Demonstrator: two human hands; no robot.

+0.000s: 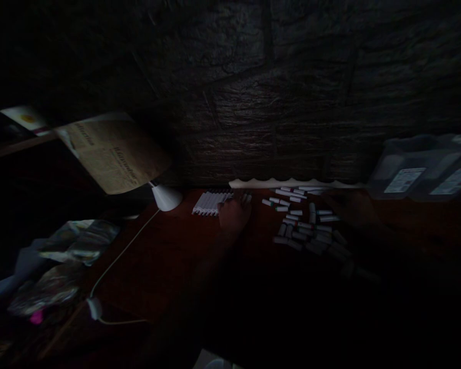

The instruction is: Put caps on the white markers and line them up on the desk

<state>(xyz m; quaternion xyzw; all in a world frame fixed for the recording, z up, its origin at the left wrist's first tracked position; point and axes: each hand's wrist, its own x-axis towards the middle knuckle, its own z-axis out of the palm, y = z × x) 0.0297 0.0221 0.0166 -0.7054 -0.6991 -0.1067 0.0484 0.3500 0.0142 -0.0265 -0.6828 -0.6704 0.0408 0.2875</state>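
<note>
The picture is very dark. My left hand (234,214) is at the right end of a neat row of white markers (207,203) on the reddish-brown table, its fingers curled. Short white marker pieces (247,198) show at its thumb side, and it seems to grip them. Over to the right, my right hand (351,207) reaches in low beside a loose scatter of white markers (307,229), some with green or red bands. Shadow hides most of its fingers, so I cannot make out whether they hold anything.
A lamp with a paper-like printed shade (117,151) and white base (166,198) stands at the left, its cord (119,261) running down the table (157,256). Crumpled clear wrapping (77,241) lies farther left. Translucent plastic containers (403,169) stand at the right by the stone-textured wall (246,102).
</note>
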